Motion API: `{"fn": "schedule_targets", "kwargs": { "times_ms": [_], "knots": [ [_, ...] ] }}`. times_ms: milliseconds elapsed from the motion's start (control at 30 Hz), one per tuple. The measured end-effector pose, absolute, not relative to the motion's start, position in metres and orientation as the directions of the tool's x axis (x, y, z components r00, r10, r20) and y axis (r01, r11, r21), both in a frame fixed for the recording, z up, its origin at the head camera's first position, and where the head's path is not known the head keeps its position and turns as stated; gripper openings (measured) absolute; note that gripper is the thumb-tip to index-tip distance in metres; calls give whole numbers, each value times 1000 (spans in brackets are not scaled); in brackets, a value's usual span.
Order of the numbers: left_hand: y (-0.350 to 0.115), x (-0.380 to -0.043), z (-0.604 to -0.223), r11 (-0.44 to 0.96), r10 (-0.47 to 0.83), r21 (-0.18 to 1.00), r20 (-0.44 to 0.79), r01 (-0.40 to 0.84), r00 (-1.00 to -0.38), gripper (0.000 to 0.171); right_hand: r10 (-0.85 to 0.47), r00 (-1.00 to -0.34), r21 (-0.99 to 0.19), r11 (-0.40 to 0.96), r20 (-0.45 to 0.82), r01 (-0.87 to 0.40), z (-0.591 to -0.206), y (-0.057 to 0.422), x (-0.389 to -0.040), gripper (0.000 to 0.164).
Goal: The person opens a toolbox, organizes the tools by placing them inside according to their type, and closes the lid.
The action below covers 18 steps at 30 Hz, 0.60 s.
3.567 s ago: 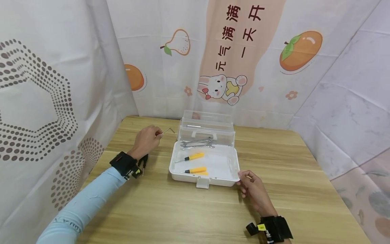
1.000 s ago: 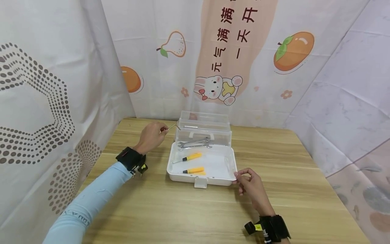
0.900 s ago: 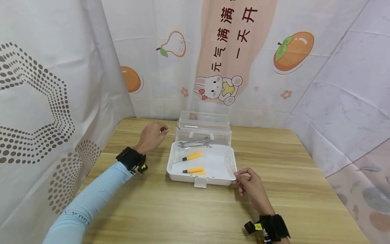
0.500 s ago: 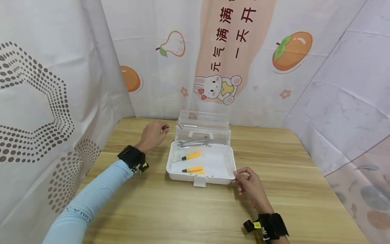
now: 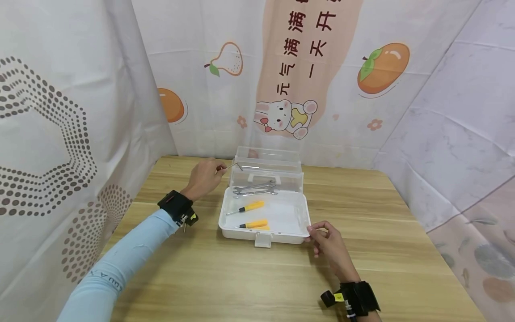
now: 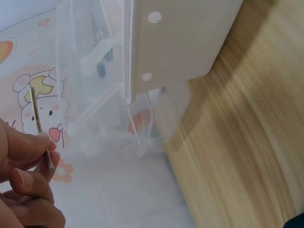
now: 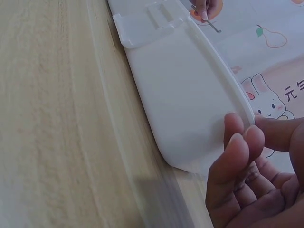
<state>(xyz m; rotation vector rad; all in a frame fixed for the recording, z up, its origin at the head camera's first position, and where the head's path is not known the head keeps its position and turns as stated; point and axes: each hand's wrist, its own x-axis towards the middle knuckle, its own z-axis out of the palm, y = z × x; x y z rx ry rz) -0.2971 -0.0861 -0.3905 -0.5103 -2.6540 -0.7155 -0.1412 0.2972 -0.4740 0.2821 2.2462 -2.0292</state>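
My left hand (image 5: 206, 178) pinches a thin L-shaped hex key (image 6: 34, 105) between thumb and fingers. Its bent end reaches over the left end of the clear tiered trays of an open white toolbox (image 5: 285, 210). At the box's front right corner, my right hand (image 5: 331, 248) pinches the rim, thumb and fingertips on either side of the wall (image 7: 190, 95). Inside the box lie silver wrenches (image 5: 257, 187) toward the back and yellow-handled screwdrivers (image 5: 252, 206) nearer the front. A slim metal rod (image 5: 250, 167) shows in a raised tray.
The toolbox's latch (image 5: 263, 240) hangs down at the front. A small metal tip (image 5: 184, 227) pokes out beside the left wrist strap, the rest hidden. Printed curtains (image 5: 193, 103) stand close behind and beside the wooden table (image 5: 249, 277).
My left hand has carried the hex key rightward, from beside the box to over the edge of the raised trays. My right hand stays at the box corner. The view has shifted slightly.
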Motion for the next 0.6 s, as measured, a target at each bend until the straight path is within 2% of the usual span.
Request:
{"fn": "schedule_targets", "kwargs": {
  "times_ms": [600],
  "knots": [
    [-80,-304,-392,794,279,390,447,466,-850,13,63,-975,-970,107,-213,219,-475,298,-142,37]
  ]
}}
